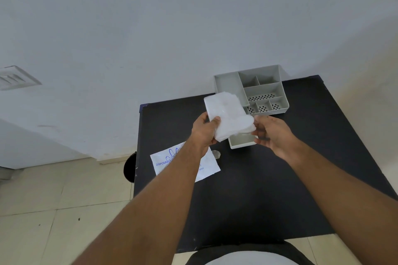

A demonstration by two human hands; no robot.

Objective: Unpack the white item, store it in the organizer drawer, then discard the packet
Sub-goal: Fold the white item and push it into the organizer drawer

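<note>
The white item (pixel 228 114), a folded wad of thin plastic, is held above the table between both hands. My left hand (pixel 204 131) grips its lower left edge. My right hand (pixel 273 133) pinches its right end with the fingertips. Just beneath it the grey organizer's drawer (pixel 242 143) is pulled out toward me, its inside partly hidden by the wad. The grey organizer (pixel 252 90) with several compartments stands at the back of the table. The empty white packet (pixel 206 165) with blue print lies flat on the table under my left forearm.
The black table (pixel 269 189) stands against a white wall. A small crumpled scrap (pixel 216 154) lies beside the packet. A dark round object (pixel 129 166) sits below the table's left edge, over a tiled floor (pixel 43 211).
</note>
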